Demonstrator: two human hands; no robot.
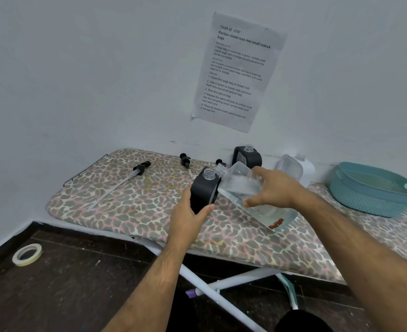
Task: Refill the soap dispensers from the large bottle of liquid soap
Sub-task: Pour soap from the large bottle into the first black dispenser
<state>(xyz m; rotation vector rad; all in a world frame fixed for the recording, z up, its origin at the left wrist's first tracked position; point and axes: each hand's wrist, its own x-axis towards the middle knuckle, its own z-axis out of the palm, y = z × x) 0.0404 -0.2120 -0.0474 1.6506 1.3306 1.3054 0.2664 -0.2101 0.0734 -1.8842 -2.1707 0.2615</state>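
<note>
wall sheet (238,73), "TASK ID 3797", "Portion mixed nuts into small ziplock bags"

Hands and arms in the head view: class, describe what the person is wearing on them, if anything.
Both the left hand and the right hand are bare: no gloves, rings, watch or bracelets show. The forearms are uncovered too, with no sleeve visible up to the frame's bottom edge. No markings or bandages can be seen.

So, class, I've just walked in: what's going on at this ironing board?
A person is refilling soap dispensers. The left hand steadies a black dispenser with its top off, while the right hand tips the large clear bottle toward its open neck. A second open dispenser stands by the wall, and three pump heads lie on the board.
</note>
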